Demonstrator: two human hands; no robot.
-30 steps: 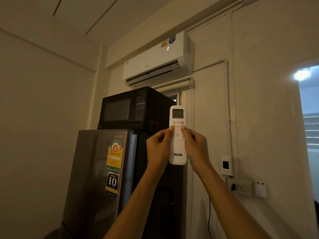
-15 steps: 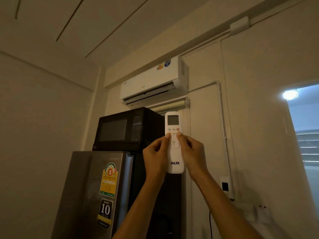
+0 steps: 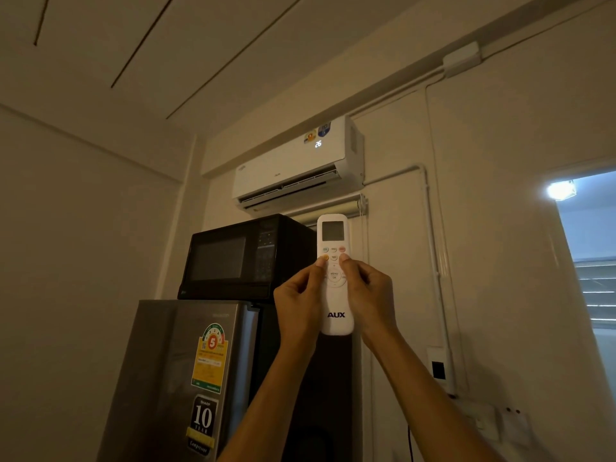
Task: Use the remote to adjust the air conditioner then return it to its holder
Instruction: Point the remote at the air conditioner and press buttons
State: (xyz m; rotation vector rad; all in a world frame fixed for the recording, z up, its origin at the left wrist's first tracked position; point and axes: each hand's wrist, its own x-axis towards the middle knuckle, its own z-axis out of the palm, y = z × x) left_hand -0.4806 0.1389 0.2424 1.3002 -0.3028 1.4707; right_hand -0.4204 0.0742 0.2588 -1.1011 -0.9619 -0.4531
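A white remote (image 3: 334, 305) marked AUX stands upright in front of me, its small screen at the top. My left hand (image 3: 300, 303) grips its left side, thumb on a yellow button. My right hand (image 3: 368, 295) grips its right side, thumb on the buttons above the round pad. High on the wall hangs the white air conditioner (image 3: 293, 163), its flap open and lit digits reading 26 on its front. A small white holder (image 3: 439, 368) with a dark slot is fixed to the wall at the lower right.
A black microwave (image 3: 240, 258) sits on a grey fridge (image 3: 180, 378) at the left, just behind my left hand. A white pipe (image 3: 433, 261) runs down the wall. Wall sockets (image 3: 500, 425) sit low at the right. A bright doorway (image 3: 590, 261) opens at the far right.
The view has tilted upward, so the air conditioner sits lower in frame. Its display now reads 26. Both thumbs have slid slightly up the remote's buttons.
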